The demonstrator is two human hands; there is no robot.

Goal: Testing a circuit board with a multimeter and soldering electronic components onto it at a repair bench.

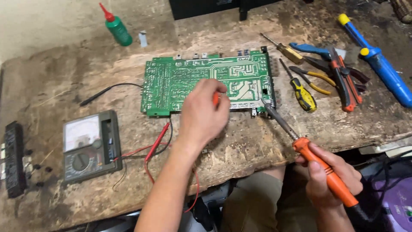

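A green circuit board (180, 83) lies solder side up in the middle of a worn wooden bench. My left hand (204, 114) rests over the board's near edge, pinching a small orange object whose shape is mostly hidden by the fingers. My right hand (328, 176) grips the orange handle of a soldering iron (300, 144) off the bench's front edge. Its metal tip reaches the board's lower right corner.
An analog multimeter (90, 146) sits at the left with red and black leads (156, 141). A green squeeze bottle (116, 26) stands at the back. Screwdrivers (300, 92), pliers (343, 77) and a blue desoldering pump (382, 64) lie to the right. A black block (13, 159) sits far left.
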